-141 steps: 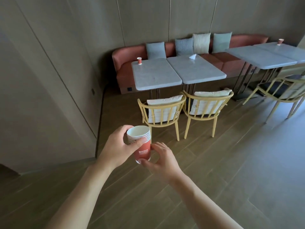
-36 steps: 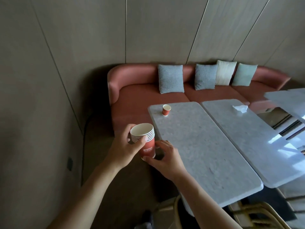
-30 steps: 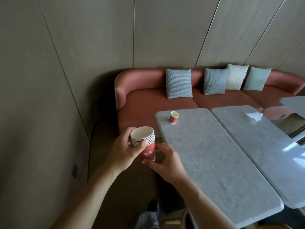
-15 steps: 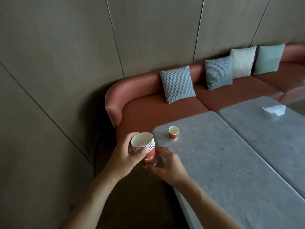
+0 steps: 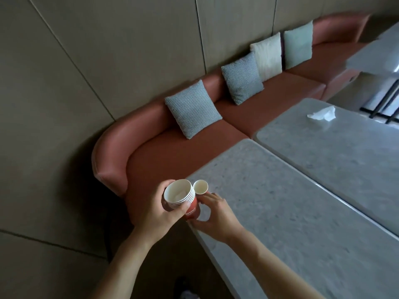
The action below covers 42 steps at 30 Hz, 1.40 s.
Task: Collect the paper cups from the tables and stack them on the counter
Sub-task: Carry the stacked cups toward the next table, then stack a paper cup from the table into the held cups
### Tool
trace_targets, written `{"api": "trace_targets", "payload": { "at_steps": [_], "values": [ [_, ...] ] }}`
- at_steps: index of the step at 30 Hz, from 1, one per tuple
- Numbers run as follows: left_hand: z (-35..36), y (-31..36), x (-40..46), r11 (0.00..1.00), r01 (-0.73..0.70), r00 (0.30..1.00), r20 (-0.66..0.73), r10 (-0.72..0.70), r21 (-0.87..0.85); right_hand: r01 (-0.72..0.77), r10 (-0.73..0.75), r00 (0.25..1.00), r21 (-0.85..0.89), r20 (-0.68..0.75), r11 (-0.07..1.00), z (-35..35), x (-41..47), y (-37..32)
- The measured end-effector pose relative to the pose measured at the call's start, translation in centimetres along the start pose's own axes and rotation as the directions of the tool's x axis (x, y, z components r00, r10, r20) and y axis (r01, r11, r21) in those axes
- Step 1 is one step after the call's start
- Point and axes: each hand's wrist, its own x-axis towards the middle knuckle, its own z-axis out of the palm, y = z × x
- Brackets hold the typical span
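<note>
The fingers (image 5: 167, 187) and thumb of the left hand (image 5: 160, 210) are curled tight around a stack of cups (image 5: 182, 198) held up by the near corner of the big grey table (image 5: 291, 223), while the right hand (image 5: 216, 214) has its fingers bent around the bottom of the stack. Behind the table is a long red sofa (image 5: 194, 152) with four pillows (image 5: 192, 108), and a second table (image 5: 345, 147) beside the first holds a crumpled napkin (image 5: 322, 113). One small cup (image 5: 200, 187) stands on the table, right beside the stack's rim.

single cup (image 5: 200, 187) on table (image 5: 280, 201), right of cup stack (image 5: 181, 196)
</note>
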Motion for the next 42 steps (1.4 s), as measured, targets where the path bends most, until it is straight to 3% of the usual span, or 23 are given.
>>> {"api": "trace_targets", "payload": {
  "at_steps": [7, 16, 22, 33, 42],
  "values": [
    [1.1, -4.8, 6.9, 1.000, -0.024, 0.997, 0.073, 0.025, -0.017, -0.203, 0.196, 0.978, -0.114, -0.070, 0.973, 0.2, 2.9, 3.9],
    [-3.8, -12.0, 19.7, 0.992, -0.044, 0.991, 0.118, 0.058, -0.120, -0.426, 0.400, 0.898, -0.134, -0.185, 0.895, 3.4, 11.8, 3.9],
    [-4.1, -16.4, 25.1, 0.989, -0.145, 0.976, 0.159, 0.148, -0.027, -0.546, 0.515, 0.835, -0.179, -0.192, 0.819, 5.8, 15.6, 4.2],
    [0.3, -23.5, 25.4, 0.975, -0.175, 0.939, 0.323, 0.123, 0.136, -0.773, 0.731, 0.632, -0.149, -0.255, 0.617, 11.0, 16.5, 8.0],
    [3.4, -27.8, 23.6, 0.961, -0.172, 0.907, 0.415, 0.068, 0.218, -0.820, 0.778, 0.557, -0.044, -0.291, 0.571, 13.9, 13.5, 9.4]
  ]
}}
